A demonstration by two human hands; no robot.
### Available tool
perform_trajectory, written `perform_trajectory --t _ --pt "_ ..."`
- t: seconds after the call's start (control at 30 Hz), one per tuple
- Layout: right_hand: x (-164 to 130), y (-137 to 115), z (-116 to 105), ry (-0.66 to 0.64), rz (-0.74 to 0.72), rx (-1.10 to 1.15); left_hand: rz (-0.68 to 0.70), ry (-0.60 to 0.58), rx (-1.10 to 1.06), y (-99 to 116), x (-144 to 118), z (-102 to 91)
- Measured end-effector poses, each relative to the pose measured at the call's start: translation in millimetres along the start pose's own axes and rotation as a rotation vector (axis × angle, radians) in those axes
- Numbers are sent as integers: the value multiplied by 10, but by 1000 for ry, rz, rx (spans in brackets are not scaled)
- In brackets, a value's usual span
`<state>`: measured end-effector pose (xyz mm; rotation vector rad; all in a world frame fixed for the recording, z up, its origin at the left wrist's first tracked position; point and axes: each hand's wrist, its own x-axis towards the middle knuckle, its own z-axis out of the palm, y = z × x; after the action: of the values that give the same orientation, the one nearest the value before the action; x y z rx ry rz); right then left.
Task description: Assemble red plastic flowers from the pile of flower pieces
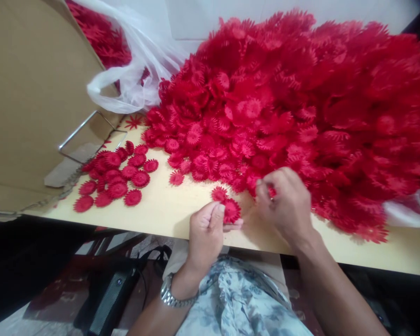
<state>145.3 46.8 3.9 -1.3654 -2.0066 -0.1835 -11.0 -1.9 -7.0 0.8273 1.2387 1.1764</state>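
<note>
Left hand [206,228] at table [168,212] front edge, thumb and fingers pinching a red plastic flower piece [231,211], flat, face up. Right hand [289,205] just to its right, knuckles up, fingers curled into the near edge of the big flower heap [301,102], pinching something red, blurred, can't tell exactly what. Heap lies ahead and right, so right hand is nearer. Small sorted cluster [114,179] well left, beside cardboard box [31,93] and plastic bag [136,70].

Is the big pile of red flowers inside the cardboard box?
No, the pile lies on the table, beside the box, not in it.
</note>
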Motion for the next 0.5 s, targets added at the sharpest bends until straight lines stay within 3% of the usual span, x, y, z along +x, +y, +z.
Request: perform_trajectory --t 0.13,0.23,0.33,0.4,0.5 --pt "22 122 -46 -76 -4 -168 -17 -13 -119 5 33 -42" --pt "-8 7 -64 -129 -4 66 -48 -36 -194 3 39 -36" --pt "-35 -171 -43 -282 22 378 -32 -91 -230 -10 28 -11" --pt "-44 -243 -19 -369 49 487 -30 -158 -232 -26 19 0" --pt "-57 -260 -7 -389 109 577 -34 -217 -235 -52 7 -4"
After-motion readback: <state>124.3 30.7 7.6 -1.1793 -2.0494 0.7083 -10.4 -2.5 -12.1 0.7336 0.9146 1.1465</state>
